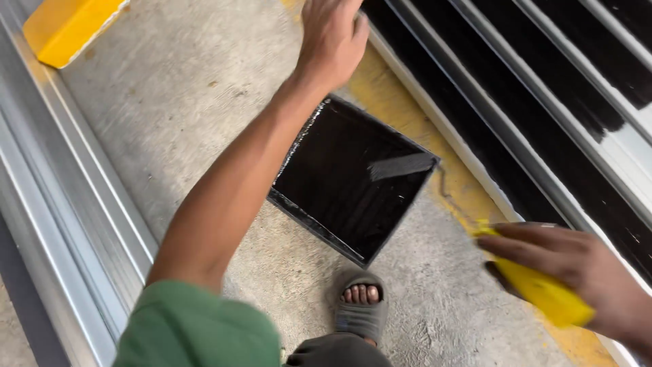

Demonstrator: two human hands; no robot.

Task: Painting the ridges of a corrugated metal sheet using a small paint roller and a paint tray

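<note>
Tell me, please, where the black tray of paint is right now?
In the head view, the black tray sits on the concrete floor near the middle, just ahead of the sandalled foot, below the left hand and left of the right hand.

Worn on the head; looking steeply down at concrete floor (190,88). Close above left hand (333,37) and right hand (577,268); single view only.

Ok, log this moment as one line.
left hand: raised, empty | right hand: grips yellow tool | black paint tray: on floor
</note>
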